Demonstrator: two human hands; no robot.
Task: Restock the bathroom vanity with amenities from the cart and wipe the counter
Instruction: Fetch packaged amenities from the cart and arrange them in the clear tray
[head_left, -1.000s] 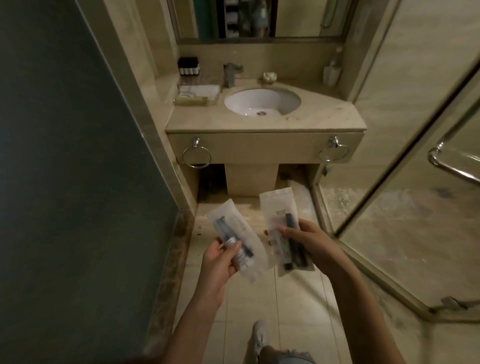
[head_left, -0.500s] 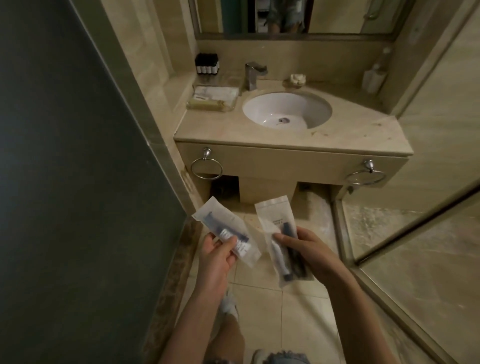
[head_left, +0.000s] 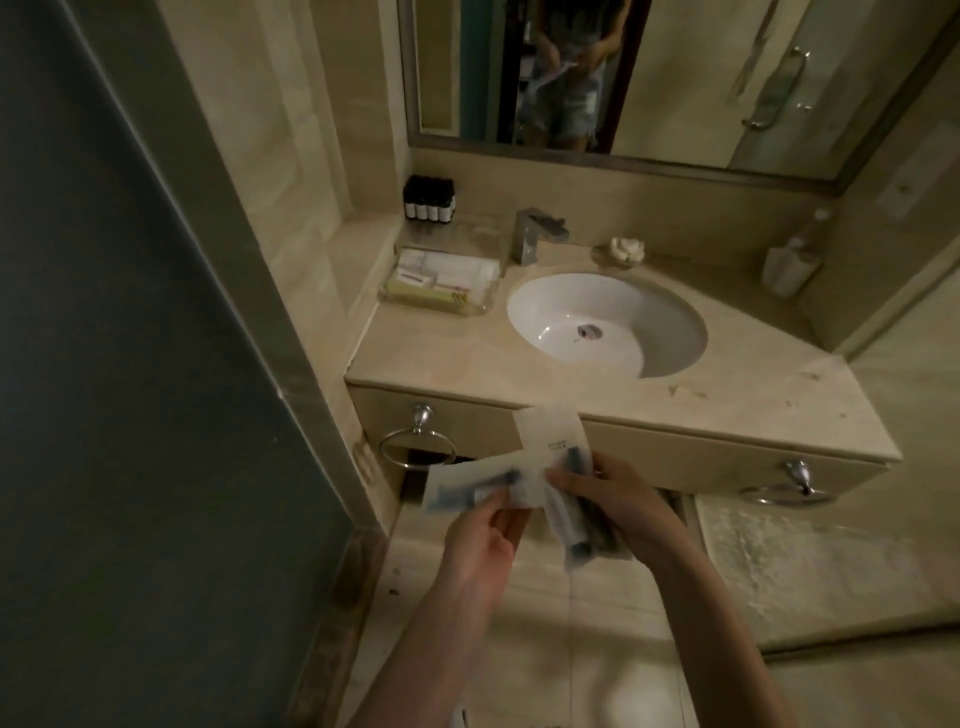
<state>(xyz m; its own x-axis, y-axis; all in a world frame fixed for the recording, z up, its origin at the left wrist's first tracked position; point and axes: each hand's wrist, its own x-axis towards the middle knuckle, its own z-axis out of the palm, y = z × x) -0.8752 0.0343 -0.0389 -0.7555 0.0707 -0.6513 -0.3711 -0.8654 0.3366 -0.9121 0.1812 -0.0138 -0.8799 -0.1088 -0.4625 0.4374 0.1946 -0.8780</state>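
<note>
My left hand (head_left: 480, 540) pinches a clear amenity packet (head_left: 470, 488) with a dark item inside, lying roughly level. My right hand (head_left: 618, 512) grips a second clear packet (head_left: 553, 441) that stands upright, its top overlapping the vanity's front edge. Both hands are just below and in front of the beige marble counter (head_left: 441, 358). A clear amenity tray (head_left: 441, 283) with small boxes sits at the counter's back left, beside the white sink (head_left: 605, 322).
Small dark bottles (head_left: 430, 197) stand on the ledge behind the tray. A faucet (head_left: 535, 234), a flower-shaped soap (head_left: 627, 248) and a white dispenser (head_left: 789, 265) line the back. Towel rings (head_left: 415, 447) hang on the vanity front. A dark wall stands left, a glass shower door right.
I have stepped closer to the vanity, which now fills the view. The left packet has turned to lie level, and both hands have come nearer together.
</note>
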